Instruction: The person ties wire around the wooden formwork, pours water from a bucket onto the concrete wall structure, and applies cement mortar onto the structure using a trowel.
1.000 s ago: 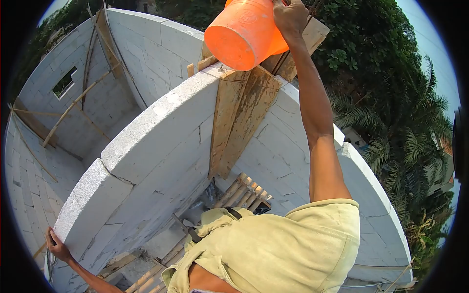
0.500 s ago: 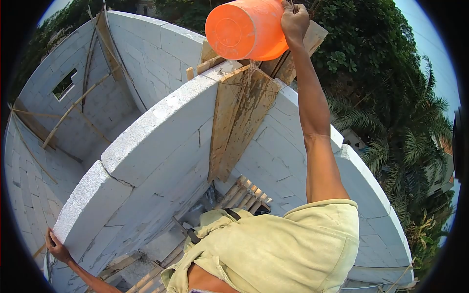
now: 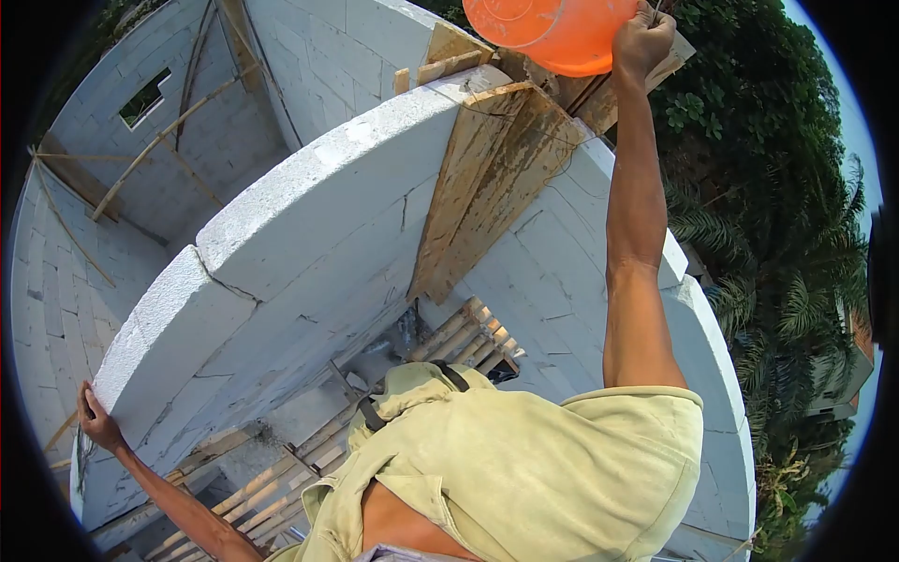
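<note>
Raised at the top of the view, an orange bucket (image 3: 552,28) is tilted on its side, its base towards me and its upper part cut off by the frame. My right hand (image 3: 644,42) is closed at the bucket's rim side, with the arm stretched out. Below the bucket, wooden formwork boards (image 3: 506,159) line the corner where the white block walls meet; they look wet and stained. At lower left, my left hand (image 3: 99,421) holds the end edge of the white block wall (image 3: 309,178), fingers bent against it.
Wooden slats (image 3: 468,337) and planks lie far below between the walls. Bamboo poles (image 3: 159,178) brace the neighbouring room at left. Trees (image 3: 749,140) stand beyond the wall on the right. A cracked joint runs between blocks near the left hand.
The bucket and my right hand have shifted up and to the right in view. Water trickling from the bucket onto the boards no longer shows. My left hand stays at the wall's end.
</note>
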`<state>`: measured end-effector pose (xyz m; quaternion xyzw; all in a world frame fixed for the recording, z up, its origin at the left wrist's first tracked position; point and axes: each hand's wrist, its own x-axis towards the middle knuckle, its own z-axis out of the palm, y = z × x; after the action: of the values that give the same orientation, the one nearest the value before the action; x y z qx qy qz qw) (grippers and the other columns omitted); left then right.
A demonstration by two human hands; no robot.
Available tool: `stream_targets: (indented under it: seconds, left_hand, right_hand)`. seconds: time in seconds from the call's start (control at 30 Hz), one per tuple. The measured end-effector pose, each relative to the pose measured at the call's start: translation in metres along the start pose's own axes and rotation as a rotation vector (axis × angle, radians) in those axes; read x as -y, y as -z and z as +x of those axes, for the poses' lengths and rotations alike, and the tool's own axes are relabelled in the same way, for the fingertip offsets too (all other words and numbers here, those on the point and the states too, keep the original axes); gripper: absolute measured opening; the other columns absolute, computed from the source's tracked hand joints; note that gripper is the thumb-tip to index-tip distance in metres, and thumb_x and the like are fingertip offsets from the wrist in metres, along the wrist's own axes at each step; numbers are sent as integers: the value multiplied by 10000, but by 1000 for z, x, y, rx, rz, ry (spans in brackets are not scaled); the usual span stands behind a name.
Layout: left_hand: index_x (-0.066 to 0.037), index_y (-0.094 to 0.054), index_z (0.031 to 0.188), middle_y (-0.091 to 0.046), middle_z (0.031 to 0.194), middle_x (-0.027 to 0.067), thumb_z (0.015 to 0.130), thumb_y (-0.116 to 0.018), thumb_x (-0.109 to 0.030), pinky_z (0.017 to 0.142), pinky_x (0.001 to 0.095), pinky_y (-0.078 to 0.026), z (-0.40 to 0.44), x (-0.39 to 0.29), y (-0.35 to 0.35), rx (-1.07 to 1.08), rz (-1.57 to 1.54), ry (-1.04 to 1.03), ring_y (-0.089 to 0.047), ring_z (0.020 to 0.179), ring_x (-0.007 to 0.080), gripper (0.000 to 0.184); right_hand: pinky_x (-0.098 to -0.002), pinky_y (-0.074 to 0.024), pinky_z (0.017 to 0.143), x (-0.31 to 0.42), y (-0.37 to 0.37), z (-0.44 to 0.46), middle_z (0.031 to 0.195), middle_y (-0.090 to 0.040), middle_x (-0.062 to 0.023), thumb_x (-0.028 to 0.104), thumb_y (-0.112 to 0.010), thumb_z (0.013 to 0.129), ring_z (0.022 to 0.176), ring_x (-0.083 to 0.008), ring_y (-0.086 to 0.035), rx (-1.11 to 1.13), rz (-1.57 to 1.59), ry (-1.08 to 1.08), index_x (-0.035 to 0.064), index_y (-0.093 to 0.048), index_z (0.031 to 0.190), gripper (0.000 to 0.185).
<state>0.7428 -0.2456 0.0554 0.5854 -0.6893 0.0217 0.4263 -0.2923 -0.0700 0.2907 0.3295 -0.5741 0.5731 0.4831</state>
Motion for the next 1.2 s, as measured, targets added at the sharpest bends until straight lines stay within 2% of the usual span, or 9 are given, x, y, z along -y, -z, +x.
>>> stream_targets:
  seconds: [0.07,0.17,0.23,0.37,0.57,0.63,0.9,1.1,1.2]
  left_hand:
    - [34,-675,1279,-720,1237,149,1064,-503,-153,1028,335,-491,1,-2,1,16,8,17,-675,1139,240,333]
    - [36,-676,1280,-721,1236,146,1065,-503,-153,1028,331,-491,2,-1,3,23,23,26,-675,1139,234,335]
    - [35,-677,1282,-721,1227,143,1068,-500,-153,1023,336,-494,2,1,5,13,-26,15,-674,1132,238,335]
    - [30,-677,1288,-715,1234,142,1070,-497,-153,1026,339,-491,1,2,9,13,-42,75,-665,1139,236,337]
    - [62,-652,1308,-690,1276,152,1090,-455,-158,1069,334,-460,3,-2,13,56,-118,69,-636,1178,231,367]
    - [69,-641,1322,-683,1290,156,1100,-432,-162,1085,331,-449,2,3,14,65,-107,89,-629,1199,236,382]
    - [78,-629,1326,-661,1336,167,1110,-413,-177,1115,339,-426,5,16,13,97,-8,38,-610,1243,257,398]
    - [36,-662,1294,-669,1317,182,1081,-498,-325,1073,382,-439,20,32,8,109,94,12,-613,1224,317,450]
    - [7,-679,1255,-680,1297,169,1052,-545,-348,1057,404,-449,23,-58,1,-6,260,-90,-624,1202,319,431]
  right_hand:
    - [-474,-488,738,6,5,-5,862,-677,-207,257,-584,1008,797,-342,-649,39,-172,25,-10,-655,952,282]
    - [-403,-480,605,-38,0,1,802,-620,-119,208,-551,1024,650,-243,-585,-29,-242,171,29,-620,966,200]
    - [-319,-529,624,-44,-7,0,883,-664,-124,183,-662,1022,701,-181,-638,93,555,-298,3,-553,1006,211]
    - [-255,-555,595,33,38,-36,896,-632,-109,119,-686,998,749,-138,-664,68,771,-366,-18,-486,1058,250]
    - [-239,-571,645,81,105,-91,885,-632,-72,134,-724,977,756,-92,-625,85,736,-315,-10,-500,1087,288]
    - [-215,-541,678,82,128,-116,886,-632,-44,139,-727,978,764,-72,-607,215,726,-299,9,-528,1073,256]
    - [-187,-448,675,101,200,-185,856,-568,21,108,-784,930,747,-32,-500,714,622,-688,42,-553,1002,251]
    - [-186,-447,701,105,267,-125,842,-580,25,61,-774,929,789,-30,-516,588,360,-649,55,-552,993,231]
    - [-193,-446,745,110,302,-86,822,-565,37,124,-725,977,792,-32,-513,505,247,-683,74,-561,961,173]
